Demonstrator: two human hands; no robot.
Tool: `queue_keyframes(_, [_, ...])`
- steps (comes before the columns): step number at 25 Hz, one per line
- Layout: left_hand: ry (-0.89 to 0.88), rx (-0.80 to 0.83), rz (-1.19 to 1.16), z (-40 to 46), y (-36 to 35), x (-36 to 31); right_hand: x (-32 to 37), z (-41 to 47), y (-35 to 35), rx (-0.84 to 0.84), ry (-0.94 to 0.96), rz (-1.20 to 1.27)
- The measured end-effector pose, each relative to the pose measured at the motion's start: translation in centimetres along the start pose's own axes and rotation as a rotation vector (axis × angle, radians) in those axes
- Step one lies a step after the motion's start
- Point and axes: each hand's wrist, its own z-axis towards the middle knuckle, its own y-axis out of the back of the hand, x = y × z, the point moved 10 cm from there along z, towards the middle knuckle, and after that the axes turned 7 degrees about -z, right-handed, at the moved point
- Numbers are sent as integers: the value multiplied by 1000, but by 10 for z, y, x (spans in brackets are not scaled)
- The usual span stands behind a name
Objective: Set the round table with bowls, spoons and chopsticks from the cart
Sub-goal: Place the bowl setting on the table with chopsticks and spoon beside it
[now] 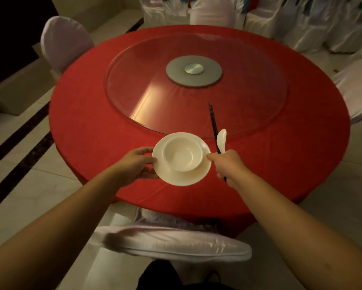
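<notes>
Hands: our left hand (137,165) pinches the fragile plate (183,174) at nine o'clock, our right hand (226,164) clasps slippery chopsticks (213,120) and spoon (221,140).

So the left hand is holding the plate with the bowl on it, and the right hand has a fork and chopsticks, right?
Almost. The left hand does hold the plate with the bowl on it. But the head view shows the right hand holding a white spoon, not a fork, along with the dark chopsticks.
</notes>
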Motion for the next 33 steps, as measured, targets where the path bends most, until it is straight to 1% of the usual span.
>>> queue_keyframes(2, [4, 27, -5, 15, 8, 2, -4, 3, -9, -23, -25, -13])
queue_keyframes(7, [2, 107, 35, 54, 17, -6, -12, 13, -22, -163, -85, 44])
queue_keyframes(10, [21, 119, 65, 69, 16, 1, -24, 19, -26, -223, -121, 41])
queue_keyframes(17, [71, 40, 105, 102, 24, 45, -72, 39, -50, -226, -205, -24])
queue_keyframes(21, [77, 9, 106, 120, 31, 69, -91, 54, -62, -236, -221, -65])
queue_keyframes(27, [54, -5, 134, 140, 39, 85, -106, 65, -72, -251, -253, -99])
queue_keyframes(33, [-10, -5, 163, 151, 43, 88, -114, 68, -75, -268, -264, -67])
